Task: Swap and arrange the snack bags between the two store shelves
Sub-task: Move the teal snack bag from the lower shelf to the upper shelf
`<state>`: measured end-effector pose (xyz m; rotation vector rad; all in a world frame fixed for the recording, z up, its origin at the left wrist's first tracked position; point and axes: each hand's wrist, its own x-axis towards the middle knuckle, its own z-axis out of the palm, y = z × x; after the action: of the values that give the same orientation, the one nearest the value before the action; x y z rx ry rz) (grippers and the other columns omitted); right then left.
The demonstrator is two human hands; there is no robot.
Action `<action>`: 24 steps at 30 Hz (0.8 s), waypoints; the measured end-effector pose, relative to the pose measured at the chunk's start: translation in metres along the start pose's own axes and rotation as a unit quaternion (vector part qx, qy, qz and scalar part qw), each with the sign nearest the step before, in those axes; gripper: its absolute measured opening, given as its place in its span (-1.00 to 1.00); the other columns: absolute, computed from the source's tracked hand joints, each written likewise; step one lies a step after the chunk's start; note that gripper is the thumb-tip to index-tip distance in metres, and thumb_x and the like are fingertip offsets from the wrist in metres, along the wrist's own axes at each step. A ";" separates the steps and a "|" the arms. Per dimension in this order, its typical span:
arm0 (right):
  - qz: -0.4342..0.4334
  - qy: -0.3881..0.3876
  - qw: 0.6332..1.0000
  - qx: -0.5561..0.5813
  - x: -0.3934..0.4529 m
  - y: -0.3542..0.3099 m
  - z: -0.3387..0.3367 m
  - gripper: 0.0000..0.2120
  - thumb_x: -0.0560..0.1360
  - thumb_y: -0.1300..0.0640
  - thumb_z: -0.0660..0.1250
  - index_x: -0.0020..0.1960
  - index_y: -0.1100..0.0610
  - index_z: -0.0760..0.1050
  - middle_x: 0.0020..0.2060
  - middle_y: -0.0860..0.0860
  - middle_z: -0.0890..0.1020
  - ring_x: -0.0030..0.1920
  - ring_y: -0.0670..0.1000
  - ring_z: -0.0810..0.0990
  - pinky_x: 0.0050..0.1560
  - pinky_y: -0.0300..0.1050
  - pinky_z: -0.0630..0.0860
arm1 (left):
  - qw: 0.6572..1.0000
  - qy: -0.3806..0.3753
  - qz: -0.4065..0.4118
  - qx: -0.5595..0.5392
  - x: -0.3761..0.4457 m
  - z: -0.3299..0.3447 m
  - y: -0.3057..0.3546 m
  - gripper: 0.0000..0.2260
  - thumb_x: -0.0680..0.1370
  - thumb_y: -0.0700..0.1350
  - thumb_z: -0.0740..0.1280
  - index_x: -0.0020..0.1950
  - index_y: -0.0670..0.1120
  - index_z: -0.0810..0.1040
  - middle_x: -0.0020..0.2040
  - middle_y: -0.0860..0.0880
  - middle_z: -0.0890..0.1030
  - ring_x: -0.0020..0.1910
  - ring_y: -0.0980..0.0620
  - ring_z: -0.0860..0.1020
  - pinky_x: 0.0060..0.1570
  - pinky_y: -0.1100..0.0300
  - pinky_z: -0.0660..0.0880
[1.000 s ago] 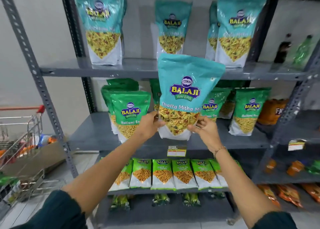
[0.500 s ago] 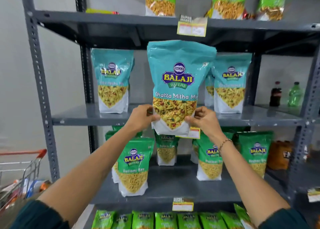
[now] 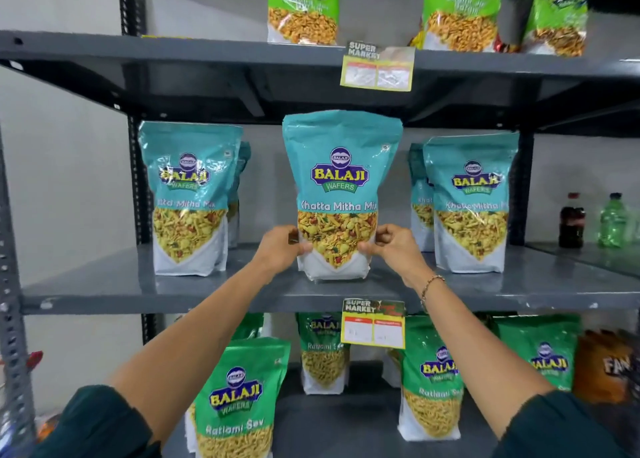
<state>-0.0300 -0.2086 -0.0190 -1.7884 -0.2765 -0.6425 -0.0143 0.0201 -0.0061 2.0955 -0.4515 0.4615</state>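
Note:
A teal Khatta Mitha Mix bag (image 3: pixel 341 180) stands upright in the middle of the grey middle shelf (image 3: pixel 104 289). My left hand (image 3: pixel 278 248) grips its lower left edge and my right hand (image 3: pixel 393 246) grips its lower right edge. More teal bags stand on the same shelf, at the left (image 3: pixel 188 198) and at the right (image 3: pixel 471 201). Green Ratlami Sev bags (image 3: pixel 239 398) stand on the lower shelf (image 3: pixel 339 419), left, middle and right.
The top shelf (image 3: pixel 207 51) carries light green snack bags (image 3: pixel 301 9). Two drink bottles (image 3: pixel 573 220) stand on the neighbouring rack at the right. An orange bag (image 3: pixel 609 367) sits at the lower right. Yellow price tags (image 3: pixel 374 324) hang on the shelf edges.
Both hands lifted the teal bag from in front of the lower shelf up to the middle shelf, where its base now rests. The view has tilted upward.

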 end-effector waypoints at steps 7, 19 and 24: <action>0.027 -0.026 0.999 0.003 0.036 0.032 -0.001 -0.71 0.27 0.24 0.52 -0.07 0.18 0.50 -0.07 0.15 0.67 -0.08 0.01 0.64 -0.10 -0.15 0.61 | 0.999 0.008 -0.025 0.023 0.034 0.025 -0.017 -0.76 0.45 -0.07 0.40 0.00 -0.21 0.59 0.00 -0.17 0.66 -0.01 -0.13 0.58 -0.03 0.05 0.48; 0.034 -0.034 0.999 -0.023 0.044 0.039 -0.003 -0.58 0.33 0.16 0.48 0.12 0.26 0.45 0.02 0.13 0.64 0.02 0.04 0.61 0.07 -0.02 0.56 | 1.000 0.013 -0.023 0.015 0.043 0.038 -0.022 -0.76 0.49 -0.07 0.35 0.05 -0.20 0.58 0.04 -0.17 0.65 0.03 -0.14 0.59 0.06 0.00 0.50; 0.043 -0.063 0.997 -0.031 0.035 0.035 -0.005 -0.62 0.39 0.14 0.42 0.15 0.21 0.42 0.11 0.14 0.60 0.03 0.00 0.58 0.00 -0.16 0.54 | 1.000 0.004 -0.029 -0.001 0.037 0.038 -0.020 -0.72 0.50 -0.06 0.33 0.12 -0.21 0.55 0.11 -0.16 0.63 0.11 -0.13 0.57 0.16 -0.03 0.50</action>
<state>0.0148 -0.2287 -0.0267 -1.8933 -0.2658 -0.4814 0.0333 -0.0072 -0.0221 2.0974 -0.3846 0.4356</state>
